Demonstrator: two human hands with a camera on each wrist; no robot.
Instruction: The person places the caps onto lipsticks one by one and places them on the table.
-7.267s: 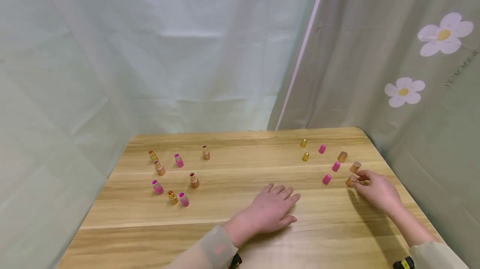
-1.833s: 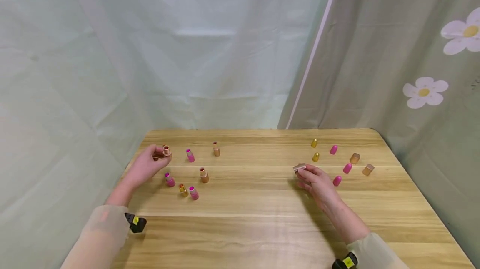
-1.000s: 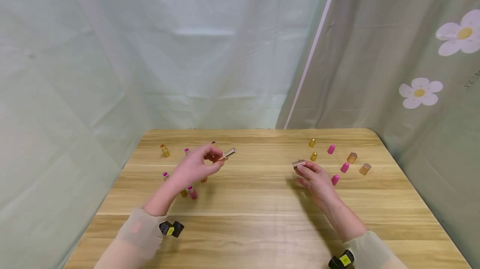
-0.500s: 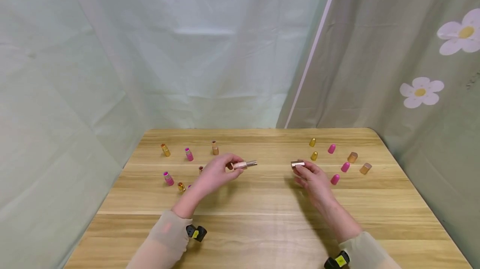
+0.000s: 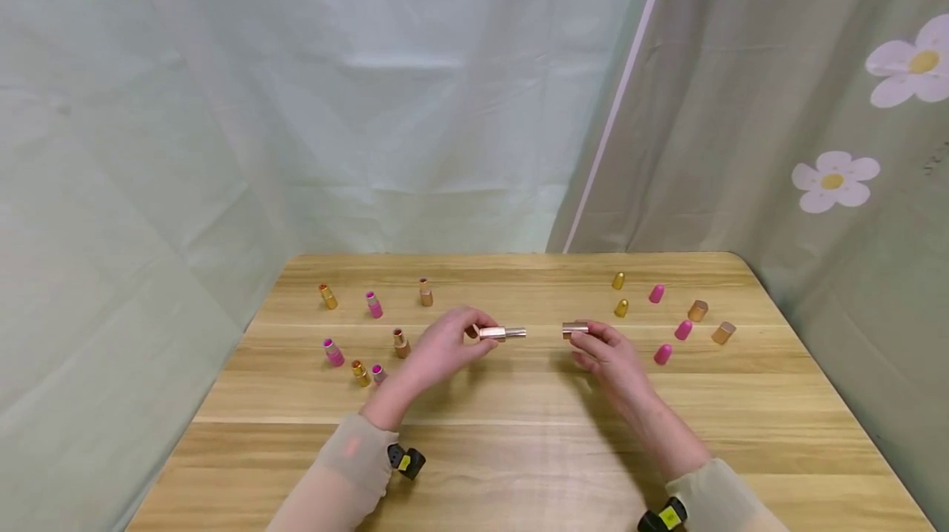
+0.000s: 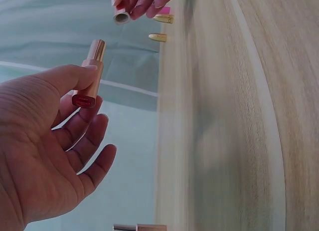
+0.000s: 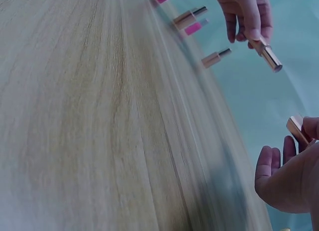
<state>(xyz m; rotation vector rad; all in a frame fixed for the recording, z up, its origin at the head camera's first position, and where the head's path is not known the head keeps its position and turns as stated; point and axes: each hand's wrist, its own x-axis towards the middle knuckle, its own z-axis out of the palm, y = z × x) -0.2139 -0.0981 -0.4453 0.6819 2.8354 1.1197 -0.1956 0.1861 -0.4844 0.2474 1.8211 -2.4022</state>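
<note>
Between thumb and fingers my left hand [image 5: 448,343] pinches a rose-gold lipstick tube [image 5: 493,333], held roughly level above the table, its narrow silvery inner end pointing right. A reddish base shows on this lipstick tube [image 6: 85,86] in the left wrist view. Facing it, my right hand [image 5: 614,361] pinches a rose-gold lipstick cap [image 5: 572,329]. The cap [image 6: 121,16] has its hollow mouth toward the tube, with a small gap between them. In the right wrist view the cap [image 7: 297,128] and tube [image 7: 269,57] are likewise apart.
Several uncapped lipstick tubes stand at the left of the wooden table [image 5: 519,450]: pink [image 5: 333,352], gold [image 5: 328,296] and rose-gold [image 5: 426,292]. At the right are gold caps [image 5: 621,308], pink caps [image 5: 663,354] and rose-gold caps [image 5: 723,333]. Curtains [image 5: 415,104] hang behind.
My left hand took a rose-gold tube from the left group and carried it right to the middle. My right hand picked up a rose-gold cap and brought it left; the gap has narrowed.
</note>
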